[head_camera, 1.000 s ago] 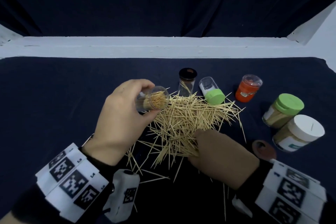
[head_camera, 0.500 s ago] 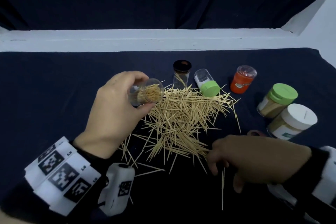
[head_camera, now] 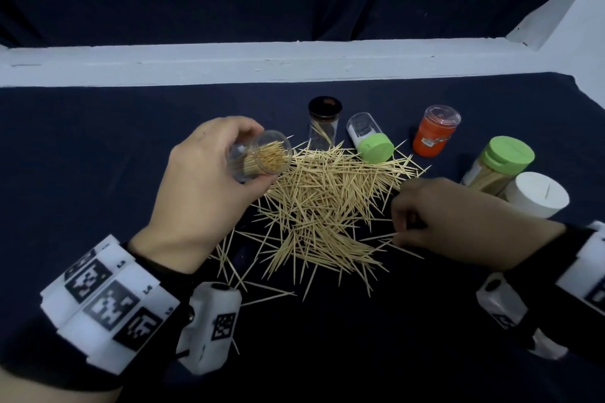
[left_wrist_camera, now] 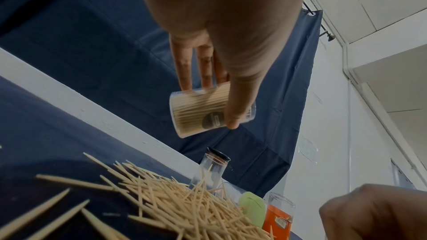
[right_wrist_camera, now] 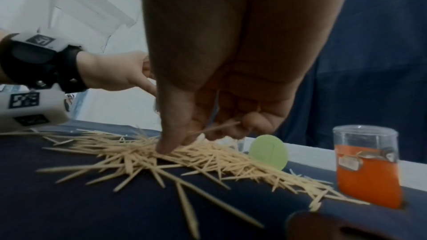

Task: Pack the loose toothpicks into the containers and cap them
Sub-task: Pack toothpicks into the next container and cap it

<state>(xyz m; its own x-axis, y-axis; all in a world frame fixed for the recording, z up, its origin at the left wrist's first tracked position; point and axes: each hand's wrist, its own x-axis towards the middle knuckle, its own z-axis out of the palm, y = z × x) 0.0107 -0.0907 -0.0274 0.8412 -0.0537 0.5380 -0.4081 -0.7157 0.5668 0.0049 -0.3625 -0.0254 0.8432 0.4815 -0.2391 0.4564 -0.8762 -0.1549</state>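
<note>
A heap of loose toothpicks [head_camera: 327,199] lies on the dark blue cloth. My left hand [head_camera: 209,180] grips a clear container [head_camera: 262,157] partly filled with toothpicks. It is held tilted above the heap's left edge, its open mouth facing right. From below, the container [left_wrist_camera: 203,112] shows its packed sticks, with the thumb across it. My right hand [head_camera: 458,216] sits at the heap's right edge with curled fingers. In the right wrist view its thumb tip touches the heap [right_wrist_camera: 138,149], and a toothpick [right_wrist_camera: 215,127] is pinched among the fingers.
Behind the heap stand a black-capped clear vial [head_camera: 324,124] holding a few sticks, a tipped clear container with a green cap [head_camera: 370,141] and an orange container [head_camera: 435,136]. At the right are a green-lidded jar [head_camera: 501,163] and a white-lidded jar [head_camera: 537,195]. A white ledge borders the cloth's far edge.
My right hand left the heap's near edge, swung right and now sits at its right edge. The left hand still holds the tilted container in much the same place.
</note>
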